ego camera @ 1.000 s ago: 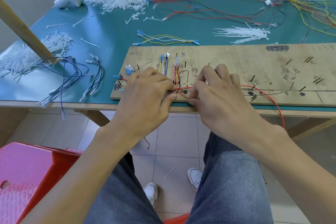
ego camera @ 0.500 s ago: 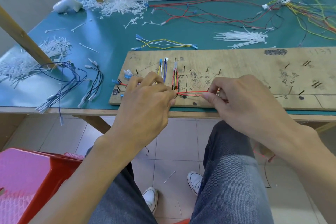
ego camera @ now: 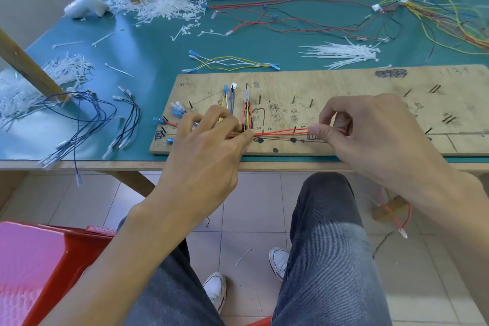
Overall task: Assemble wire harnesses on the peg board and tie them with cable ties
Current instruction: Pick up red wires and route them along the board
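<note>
Plywood peg board (ego camera: 344, 82), rigid and studded with thin black pegs, lies at the near edge of the teal table (ego camera: 148, 45), and thin red wires (ego camera: 280, 131) run taut across it from 9 to 3 o'clock. Left hand (ego camera: 209, 148) and right hand (ego camera: 370, 130) each pinch them with curled fingers; the wires look light, limp and slippery, best gripped close to the pegs. Both hands hide the wire ends, and the white plastic cable ties (ego camera: 344, 51), at 12 o'clock from the right hand, are too tangled to count.

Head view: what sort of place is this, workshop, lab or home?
Most likely a small wire-harness assembly bench: a marked wooden peg board on a green table, heaps of white cable ties, and loose terminated wires. The left hand and right hand pinch red wires on it.
</note>
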The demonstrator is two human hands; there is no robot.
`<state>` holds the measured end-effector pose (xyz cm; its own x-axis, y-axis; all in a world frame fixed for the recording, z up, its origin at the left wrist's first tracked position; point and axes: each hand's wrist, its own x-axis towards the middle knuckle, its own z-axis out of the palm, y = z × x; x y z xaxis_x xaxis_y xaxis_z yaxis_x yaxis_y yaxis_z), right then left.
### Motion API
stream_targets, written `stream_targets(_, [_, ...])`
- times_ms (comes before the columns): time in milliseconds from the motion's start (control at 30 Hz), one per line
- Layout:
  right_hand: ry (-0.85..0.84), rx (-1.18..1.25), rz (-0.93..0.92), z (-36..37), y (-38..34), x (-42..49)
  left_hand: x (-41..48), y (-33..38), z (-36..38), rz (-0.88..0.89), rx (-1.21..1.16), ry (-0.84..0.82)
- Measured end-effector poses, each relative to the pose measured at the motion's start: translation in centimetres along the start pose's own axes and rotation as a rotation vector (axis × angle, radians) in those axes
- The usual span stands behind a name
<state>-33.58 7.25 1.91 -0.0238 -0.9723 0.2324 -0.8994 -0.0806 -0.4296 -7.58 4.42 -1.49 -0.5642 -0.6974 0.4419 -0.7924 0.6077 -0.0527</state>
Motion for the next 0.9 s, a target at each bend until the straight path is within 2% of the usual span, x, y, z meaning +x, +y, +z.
stream_targets(167, [0.062, -0.047, 0.012, -0.6, 1.3, -0.4, 0.0, 0.1, 0.0, 0.007, 0.027, 0.005])
stream_targets(367, [0.016, 0.028, 0.059, -0.8, 3.1, -0.3, 0.1, 0.4, 0.2, 0.090, 0.090, -0.021])
stream_targets(600, [0.053, 0.049, 0.103, -1.7, 4.5, 0.1, 0.0, 0.2, 0.2, 0.116, 0.106, -0.025])
stream_targets(800, [-0.035, 0.242, 0.166, -2.0, 5.7, 0.4, -0.1, 0.4, 0.1, 0.122, 0.057, -0.011])
stream_targets(900, [-0.054, 0.185, 0.155, -2.0, 5.7, 0.2, -0.1, 1.1, 0.2, 0.128, 0.043, -0.036])
